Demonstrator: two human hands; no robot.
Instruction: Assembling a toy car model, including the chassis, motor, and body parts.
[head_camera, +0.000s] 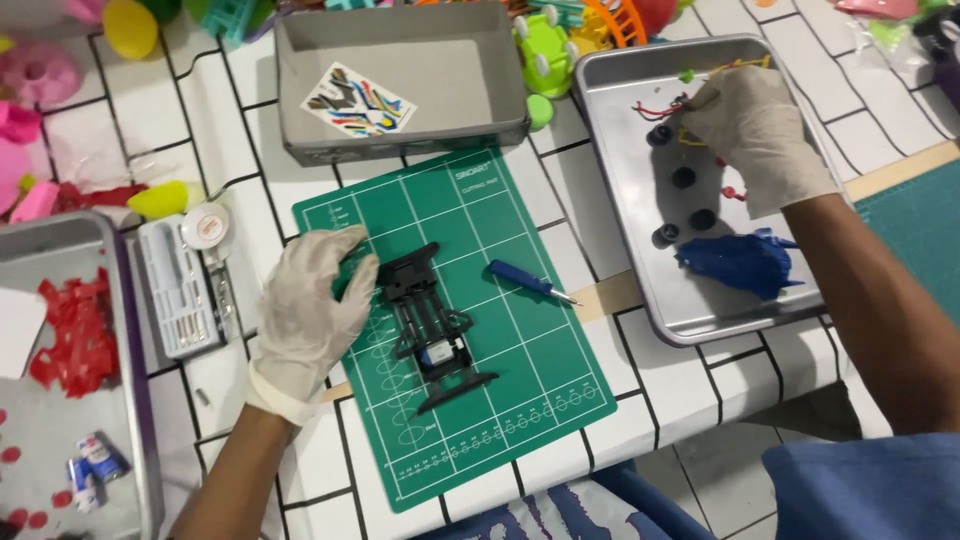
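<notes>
The work in hand looks like the assembly of a small toy car, at the stage where parts are fetched from a tray and brought to the frame. The black toy car chassis (432, 325) lies flat near the middle of the green cutting mat (530, 400), its long axis running away from the person, with a small blue-and-silver motor seated toward its near end. The gloved left hand (312, 312) rests on the mat's left edge, fingers loosely curled and open, touching or almost touching the far left corner of the chassis as if to steady it; it grips nothing. The gloved right hand (755, 130) is well apart from it, reaching into the metal tray (690, 320) on the right, fingers bent down over a tangle of thin red and yellow wires (660, 106); whether they have closed on a piece I cannot tell. In the same tray lie several small black wheels (684, 178) and the blue car body shell (742, 262). A blue-handled screwdriver (528, 282) lies untouched on the mat, just right of the chassis. A grey cardboard box (400, 130) with a sticker sheet stands beyond the mat. By my judgement, the next move calls for a fine pinch on one small part, a carry across to the mat, and the left hand pressing the chassis firm while the part is fitted.
</notes>
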